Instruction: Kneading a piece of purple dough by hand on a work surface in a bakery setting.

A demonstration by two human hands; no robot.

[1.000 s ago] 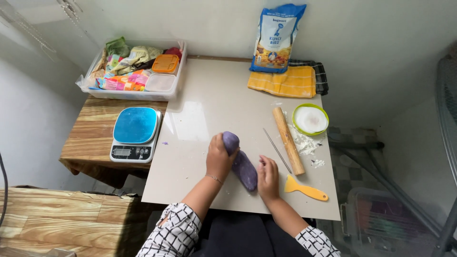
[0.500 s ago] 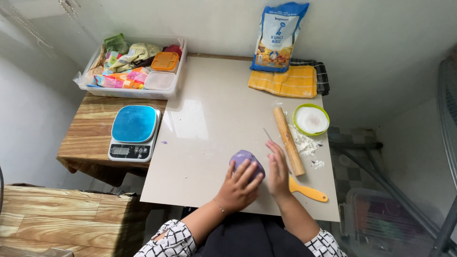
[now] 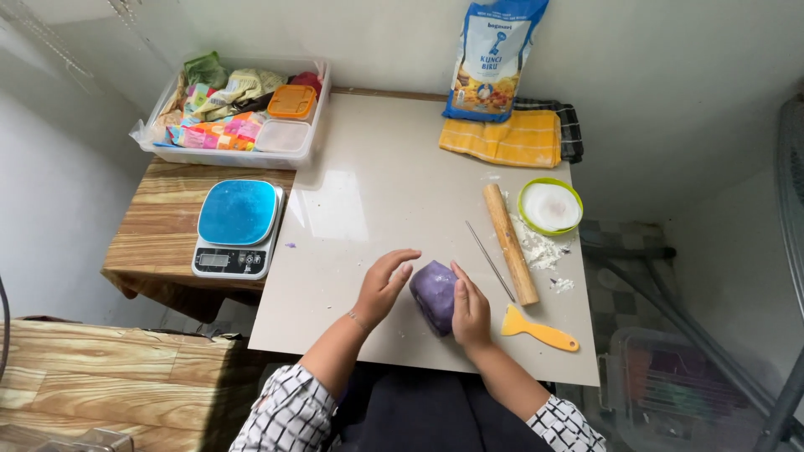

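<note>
A lump of purple dough (image 3: 434, 293) lies on the beige tabletop (image 3: 368, 192) near its front edge. My right hand (image 3: 470, 308) presses against the dough's right side, fingers together. My left hand (image 3: 383, 284) rests just left of the dough with fingers spread, its fingertips close to the lump. Both arms wear black-and-white checked sleeves.
Right of the dough lie a thin metal rod (image 3: 490, 260), a wooden rolling pin (image 3: 510, 243), spilled flour (image 3: 536, 249), a yellow scraper (image 3: 538, 331) and a green-rimmed bowl (image 3: 550, 206). A flour bag (image 3: 492, 59) and yellow cloth (image 3: 504, 138) sit behind. A blue scale (image 3: 237, 227) and a full tray (image 3: 237, 112) stand left.
The dough was a long roll under both hands; it is now a compact lump. My left hand came off the top and moved to its left side.
</note>
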